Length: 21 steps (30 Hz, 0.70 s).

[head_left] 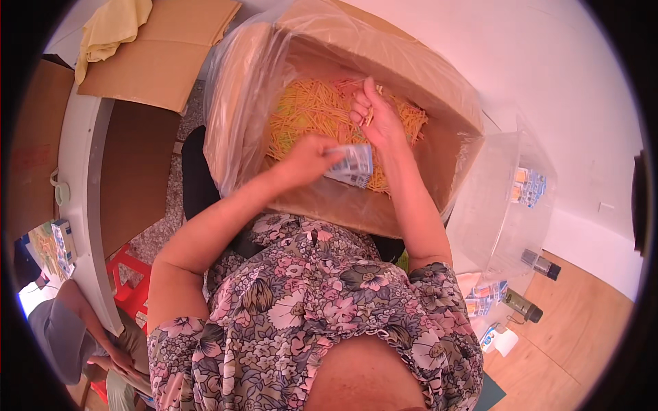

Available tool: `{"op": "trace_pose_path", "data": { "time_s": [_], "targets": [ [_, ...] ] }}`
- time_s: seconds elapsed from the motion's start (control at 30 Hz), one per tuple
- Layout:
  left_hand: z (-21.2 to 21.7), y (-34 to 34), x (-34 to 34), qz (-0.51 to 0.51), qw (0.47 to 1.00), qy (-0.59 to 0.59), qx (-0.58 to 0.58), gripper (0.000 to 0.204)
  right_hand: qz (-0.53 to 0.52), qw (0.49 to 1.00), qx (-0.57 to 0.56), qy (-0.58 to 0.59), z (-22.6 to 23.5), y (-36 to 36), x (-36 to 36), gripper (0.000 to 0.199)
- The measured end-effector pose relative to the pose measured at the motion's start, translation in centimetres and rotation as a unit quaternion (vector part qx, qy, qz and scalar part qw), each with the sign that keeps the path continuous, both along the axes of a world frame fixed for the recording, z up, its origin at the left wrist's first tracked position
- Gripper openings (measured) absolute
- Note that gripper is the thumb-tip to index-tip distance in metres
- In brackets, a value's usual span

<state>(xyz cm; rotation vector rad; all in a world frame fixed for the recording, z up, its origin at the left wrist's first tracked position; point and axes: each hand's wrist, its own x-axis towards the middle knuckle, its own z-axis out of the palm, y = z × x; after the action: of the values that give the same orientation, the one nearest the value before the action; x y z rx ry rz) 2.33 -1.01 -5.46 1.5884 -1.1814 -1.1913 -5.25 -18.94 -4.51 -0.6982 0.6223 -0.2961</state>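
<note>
A large cardboard box (329, 212) lined with clear plastic film stands in front of me, holding a heap of thin yellow-orange sticks (308, 113). Over the heap, my left hand (308, 161) pinches a small blue-and-white printed packet (355, 163) by one end. The packet looks flat and slightly blurred; its contents do not show. To the right of it, my right hand (379, 116) is closed with the thumb up, around a few of the thin sticks (369, 118).
Right of the box is a clear plastic bin (504, 212) with printed packets (529, 186) inside. Dark bottles (524, 306) stand beyond it. At left are a white table edge (86, 171), a cardboard flap (154, 51) with a yellow cloth (113, 31), a red stool (130, 281) and another person's arm (92, 325).
</note>
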Motion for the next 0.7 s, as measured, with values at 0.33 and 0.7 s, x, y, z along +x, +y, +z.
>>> {"op": "trace_pose_path", "data": {
  "time_s": [0.33,0.7],
  "targets": [
    [6.4,-0.4,-0.8,-0.008,0.962,0.229,-0.150,0.021,-0.103,0.977,-0.188,-0.003,5.9,5.3,-4.9,0.037],
    [6.1,-1.6,-5.3,-0.062,0.981,0.036,-0.181,0.012,-0.063,0.690,-0.718,0.073,7.1,5.7,-10.4,0.020]
  ]
}}
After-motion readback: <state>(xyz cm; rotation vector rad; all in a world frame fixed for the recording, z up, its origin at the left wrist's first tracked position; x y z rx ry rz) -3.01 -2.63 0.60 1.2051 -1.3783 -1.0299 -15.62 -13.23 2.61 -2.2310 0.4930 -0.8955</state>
